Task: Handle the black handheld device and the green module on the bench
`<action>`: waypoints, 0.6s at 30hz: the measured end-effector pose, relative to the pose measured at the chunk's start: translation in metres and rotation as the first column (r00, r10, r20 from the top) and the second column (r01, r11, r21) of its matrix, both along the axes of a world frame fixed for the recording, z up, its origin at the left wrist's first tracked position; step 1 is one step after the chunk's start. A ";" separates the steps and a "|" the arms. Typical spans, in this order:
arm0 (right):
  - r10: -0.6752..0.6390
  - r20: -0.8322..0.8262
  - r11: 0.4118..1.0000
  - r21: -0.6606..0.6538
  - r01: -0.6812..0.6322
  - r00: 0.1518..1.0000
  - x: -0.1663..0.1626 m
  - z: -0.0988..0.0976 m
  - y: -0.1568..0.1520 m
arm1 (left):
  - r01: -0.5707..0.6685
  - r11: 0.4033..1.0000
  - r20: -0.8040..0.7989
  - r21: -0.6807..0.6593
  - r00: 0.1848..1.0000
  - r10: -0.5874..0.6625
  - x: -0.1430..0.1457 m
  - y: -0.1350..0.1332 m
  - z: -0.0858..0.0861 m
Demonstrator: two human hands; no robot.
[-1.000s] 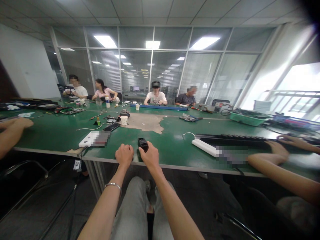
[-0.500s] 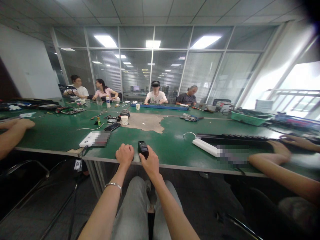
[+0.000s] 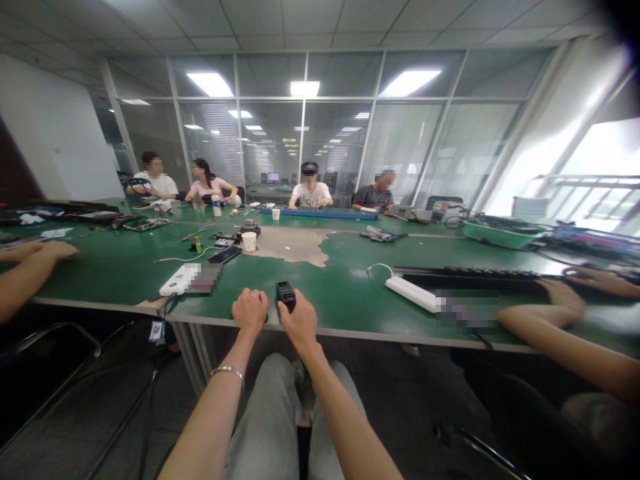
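My left hand (image 3: 250,309) rests on the near table edge, its fingers curled into a loose fist. Whatever lies under or inside those fingers is hidden. Beside it, my right hand (image 3: 301,319) is wrapped round a small black box-shaped device (image 3: 285,293), held upright at the edge. Its near face has a small screen-like panel, too small to read. A narrow gap separates the two hands. Both forearms come up over my knees, and a metal bracelet (image 3: 229,371) circles my left wrist.
On the green table (image 3: 345,293) lie a white power strip (image 3: 411,294), a white power bank (image 3: 176,280), a dark phone (image 3: 225,255) and a paper cup (image 3: 249,241). Co-workers' arms (image 3: 560,320) reach in from both sides. A green basket (image 3: 500,237) stands at right; several people sit opposite.
The device in my right hand is a little more upright, its panel showing more clearly. My left hand has barely moved. The co-worker's hand at left has shifted slightly rightward.
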State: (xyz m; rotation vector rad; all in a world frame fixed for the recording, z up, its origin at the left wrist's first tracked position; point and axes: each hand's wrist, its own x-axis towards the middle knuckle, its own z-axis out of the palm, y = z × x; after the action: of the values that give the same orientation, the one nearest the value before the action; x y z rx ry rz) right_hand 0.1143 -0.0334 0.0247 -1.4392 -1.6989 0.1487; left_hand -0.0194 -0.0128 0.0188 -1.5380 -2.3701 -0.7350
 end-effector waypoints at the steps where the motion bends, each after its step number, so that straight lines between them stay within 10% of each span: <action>1: -0.003 -0.002 1.000 0.003 0.003 1.000 -0.001 0.004 0.001 | 0.000 1.000 0.003 0.001 1.000 0.000 0.000 0.000 0.000; 10: -0.006 -0.224 0.985 0.165 0.044 0.975 0.017 0.046 0.016 | -0.007 1.000 0.006 -0.003 1.000 0.007 -0.002 0.000 0.000; 18: -0.115 -0.215 0.988 0.078 0.134 0.970 0.056 0.010 0.024 | -0.005 1.000 0.013 -0.014 1.000 0.005 -0.003 -0.002 0.001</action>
State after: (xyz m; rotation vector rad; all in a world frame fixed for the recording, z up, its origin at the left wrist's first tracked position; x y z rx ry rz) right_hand 0.1700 -0.0097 0.0346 -1.4053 -1.4226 0.1464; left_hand -0.0219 -0.0145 0.0196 -1.5373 -2.3921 -0.7311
